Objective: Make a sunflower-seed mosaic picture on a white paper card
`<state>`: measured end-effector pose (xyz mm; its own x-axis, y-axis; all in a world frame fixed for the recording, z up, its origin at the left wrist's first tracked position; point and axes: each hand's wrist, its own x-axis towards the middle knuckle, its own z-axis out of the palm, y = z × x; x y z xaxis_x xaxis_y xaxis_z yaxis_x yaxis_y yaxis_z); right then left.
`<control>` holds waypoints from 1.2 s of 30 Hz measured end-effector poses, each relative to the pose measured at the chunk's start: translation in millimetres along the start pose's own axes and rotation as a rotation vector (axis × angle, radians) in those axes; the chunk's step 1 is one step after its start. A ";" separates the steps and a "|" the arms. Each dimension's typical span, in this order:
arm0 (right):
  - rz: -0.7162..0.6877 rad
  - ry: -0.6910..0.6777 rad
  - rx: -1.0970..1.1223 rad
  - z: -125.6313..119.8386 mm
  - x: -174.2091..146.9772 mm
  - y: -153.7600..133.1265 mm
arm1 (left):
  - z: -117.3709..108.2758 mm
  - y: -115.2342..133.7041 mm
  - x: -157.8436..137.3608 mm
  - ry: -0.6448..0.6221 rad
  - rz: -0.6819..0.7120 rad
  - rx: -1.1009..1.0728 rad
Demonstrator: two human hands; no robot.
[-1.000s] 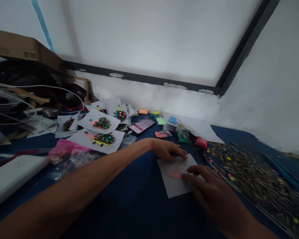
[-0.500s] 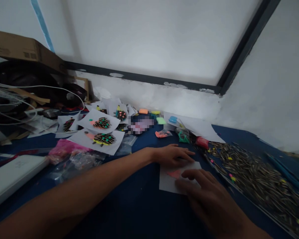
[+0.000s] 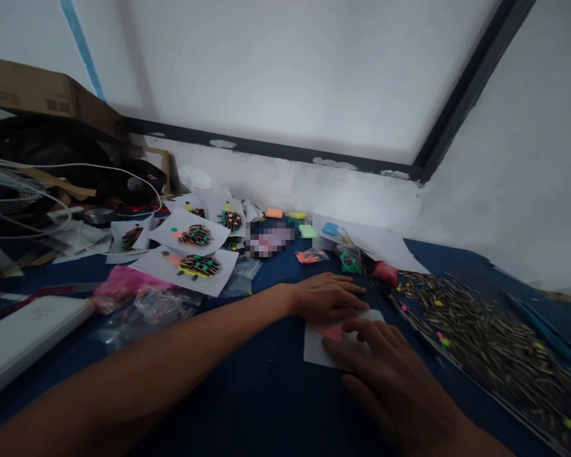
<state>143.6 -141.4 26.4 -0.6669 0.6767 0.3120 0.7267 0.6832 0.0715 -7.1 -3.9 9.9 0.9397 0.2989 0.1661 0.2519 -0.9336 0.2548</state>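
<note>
A small white sheet of paper (image 3: 316,353) lies on the blue tabletop in front of me. Flattened on it is a patch of coral-pink modelling clay (image 3: 332,331), partly covered by my fingers. My left hand (image 3: 327,297) stretches flat across the paper's far edge, fingers extended and nothing held. From the near right, my right hand (image 3: 385,365) reaches over the sheet with its fingers apart. Its fingertips are at the right side of the clay; whether they press on it I cannot tell.
Sunflower seeds (image 3: 485,336) with bits of coloured clay spread at the right. Hedgehog-like seed pictures on paper (image 3: 197,265) lie at the left. Bagged green clay (image 3: 350,261), red clay (image 3: 385,273) and orange clay (image 3: 309,256) sit beyond my hands. A white box (image 3: 33,339) stands at left.
My right hand has shifted slightly left over the clay. My left hand has moved a little, its fingers now lower over the paper's far edge.
</note>
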 end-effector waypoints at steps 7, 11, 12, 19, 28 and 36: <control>0.018 0.016 -0.023 2.3 -0.1 2.1 | -2.8 2.7 -0.3 -0.005 0.006 0.002; 0.021 0.012 -0.030 3.3 -1.5 2.9 | -3.5 3.3 -1.0 -0.012 0.003 0.005; 0.025 0.004 -0.027 3.6 -1.8 3.2 | -3.4 3.2 -1.1 -0.013 0.004 0.009; 0.059 -0.024 0.016 5.1 -0.6 2.6 | -0.9 1.8 -0.7 0.018 0.024 0.013; 0.060 0.029 0.048 4.7 -3.4 6.8 | 2.4 1.3 -0.7 0.055 0.028 0.020; 0.059 0.000 0.020 7.6 1.4 2.6 | -0.2 1.8 -0.4 0.034 -0.004 -0.011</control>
<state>143.3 -136.6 19.9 -0.6232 0.7158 0.3150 0.7611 0.6478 0.0337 -7.1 -5.7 10.5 0.9302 0.3095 0.1971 0.2532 -0.9302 0.2656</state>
